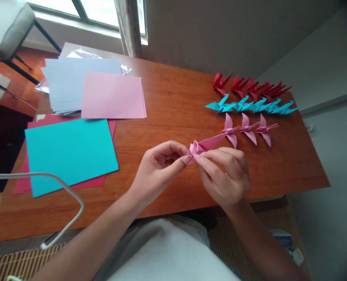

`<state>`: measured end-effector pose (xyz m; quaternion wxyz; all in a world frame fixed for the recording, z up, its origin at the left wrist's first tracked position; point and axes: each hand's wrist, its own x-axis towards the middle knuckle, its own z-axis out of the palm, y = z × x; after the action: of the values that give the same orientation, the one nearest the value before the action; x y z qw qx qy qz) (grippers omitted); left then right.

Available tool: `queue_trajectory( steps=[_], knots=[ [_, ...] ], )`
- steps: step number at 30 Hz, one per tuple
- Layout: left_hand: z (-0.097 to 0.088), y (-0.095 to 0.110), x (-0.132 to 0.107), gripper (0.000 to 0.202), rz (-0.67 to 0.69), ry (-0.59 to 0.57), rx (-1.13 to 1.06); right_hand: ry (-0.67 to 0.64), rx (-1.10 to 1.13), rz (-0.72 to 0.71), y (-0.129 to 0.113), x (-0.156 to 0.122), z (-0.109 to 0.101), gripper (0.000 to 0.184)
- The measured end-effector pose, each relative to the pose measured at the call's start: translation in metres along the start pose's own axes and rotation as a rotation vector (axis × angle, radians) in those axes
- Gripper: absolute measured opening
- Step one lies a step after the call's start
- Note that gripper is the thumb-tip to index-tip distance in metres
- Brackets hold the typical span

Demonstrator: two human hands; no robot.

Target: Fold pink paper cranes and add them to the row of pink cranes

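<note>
Pink folded paper (pixel 203 146) pinched between two hands over the counter

The pink folded paper is held over the front half of the counter (pixel 167 101), near the front edge. Its long axis is slanted: the bulkier end is turned toward the person, and the long tapered end is pointed right and away. The bulkier end is grasped by the left hand (pixel 156 166), between thumb and forefinger. Just beside that grip, the lower folds are pinched by the thumb and fingertips of the right hand (pixel 227 175). In this view the tapered tip is overlapped with the nearest of three pink cranes (pixel 245 127); whether they touch cannot be told.

Beyond the pink cranes, a row of turquoise cranes (pixel 243 105) is set out, and behind it a row of red cranes (pixel 251 88), close to the counter's rear edge. All three rows are lined up toward the right edge.

To the left, bare wood is shown between the hands and the flat paper: pink sheets (pixel 112 95) are laid over grey-blue sheets (pixel 64 80), and a turquoise sheet (pixel 71 154) over red sheets (pixel 23 183). The front-left edge is crossed by a white cable (pixel 15 175).
</note>
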<state>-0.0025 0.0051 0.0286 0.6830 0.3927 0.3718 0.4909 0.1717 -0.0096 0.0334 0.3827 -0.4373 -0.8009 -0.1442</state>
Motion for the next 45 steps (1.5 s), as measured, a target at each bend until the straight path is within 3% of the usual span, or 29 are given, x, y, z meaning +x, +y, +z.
queue_trajectory(
  steps=[8,15,26,36,45],
  knots=[
    [-0.003,-0.006,0.000,0.012,0.106,0.070,0.174,-0.094,0.117,0.128,-0.009,0.000,0.005,0.011],
    [-0.001,-0.008,-0.001,0.005,0.292,0.095,0.468,-0.081,0.170,0.151,-0.011,0.003,0.009,0.016],
    [0.000,-0.010,0.000,0.014,0.214,0.155,0.274,-0.020,0.206,0.349,-0.028,0.005,0.015,0.013],
    [-0.002,-0.013,-0.001,0.010,0.319,0.157,0.442,-0.007,0.215,0.425,-0.032,0.003,0.018,0.011],
    [-0.002,-0.013,-0.003,0.008,0.456,0.215,0.678,-0.082,0.100,0.425,-0.037,0.009,0.015,0.010]
  ],
)
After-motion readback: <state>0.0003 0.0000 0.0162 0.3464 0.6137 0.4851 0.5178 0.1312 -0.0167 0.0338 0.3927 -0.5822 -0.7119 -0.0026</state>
